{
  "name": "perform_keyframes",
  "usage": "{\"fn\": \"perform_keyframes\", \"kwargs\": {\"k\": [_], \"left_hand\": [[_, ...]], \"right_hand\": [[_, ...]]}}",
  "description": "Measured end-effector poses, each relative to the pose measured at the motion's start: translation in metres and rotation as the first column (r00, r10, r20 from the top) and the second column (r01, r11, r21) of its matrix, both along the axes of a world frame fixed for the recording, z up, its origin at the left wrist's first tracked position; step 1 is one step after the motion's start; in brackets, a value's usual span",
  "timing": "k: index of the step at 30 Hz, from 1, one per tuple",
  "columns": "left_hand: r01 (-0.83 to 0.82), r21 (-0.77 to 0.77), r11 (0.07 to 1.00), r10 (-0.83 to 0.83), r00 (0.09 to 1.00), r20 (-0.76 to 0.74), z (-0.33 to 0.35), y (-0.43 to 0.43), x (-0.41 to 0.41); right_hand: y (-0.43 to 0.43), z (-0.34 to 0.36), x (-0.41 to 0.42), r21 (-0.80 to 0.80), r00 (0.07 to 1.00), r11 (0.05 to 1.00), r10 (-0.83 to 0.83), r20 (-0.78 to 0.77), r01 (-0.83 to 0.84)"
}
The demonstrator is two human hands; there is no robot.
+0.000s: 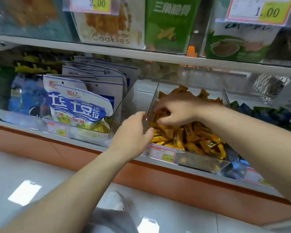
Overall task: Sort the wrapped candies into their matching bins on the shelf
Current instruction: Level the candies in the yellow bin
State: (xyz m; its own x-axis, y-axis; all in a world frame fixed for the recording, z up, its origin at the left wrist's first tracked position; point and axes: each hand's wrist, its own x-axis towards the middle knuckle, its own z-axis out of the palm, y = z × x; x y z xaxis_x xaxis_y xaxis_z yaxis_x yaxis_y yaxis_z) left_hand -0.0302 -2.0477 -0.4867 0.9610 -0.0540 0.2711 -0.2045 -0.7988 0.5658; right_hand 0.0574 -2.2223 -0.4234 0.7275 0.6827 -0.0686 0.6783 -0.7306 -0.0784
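Centre right of the frame, the yellow candies (188, 137), small glossy wrappers with dark labels, fill a clear bin (196, 159). The right hand (178, 110) curls down into them, pinching a few. The left hand (133, 133) grips the bin's left wall.

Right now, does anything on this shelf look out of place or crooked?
The front blue-and-white snack bag slumps crumpled and tilted in its bin, left of the yellow candies. Nothing looks spilled.
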Motion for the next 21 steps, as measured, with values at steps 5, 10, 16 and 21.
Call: {"fn": "perform_keyframes", "kwargs": {"k": [5,10,16,21], "left_hand": [[-0.001,-0.048,0.999,-0.002,0.999,-0.052,-0.012,-0.002,0.009],[0.049,-0.017,0.999,-0.05,0.993,-0.108,-0.013,0.009,0.015],[0.031,-0.11,0.993,-0.047,0.988,-0.146,-0.014,0.011,0.016],[0.041,-0.121,0.992,-0.061,0.983,-0.171,-0.012,0.014,0.014]], "right_hand": [[0.023,-0.028,0.044,-0.46,0.986,0.888,-0.104,-0.13,0.033],[0.006,-0.036,0.048,-0.416,1.0,0.909,-0.012,-0.025,0.001],[-0.035,-0.03,0.05,-0.28,0.996,0.96,0.044,0.078,-0.02],[-0.037,-0.027,0.045,-0.248,0.995,0.967,0.082,0.052,-0.067]]}}
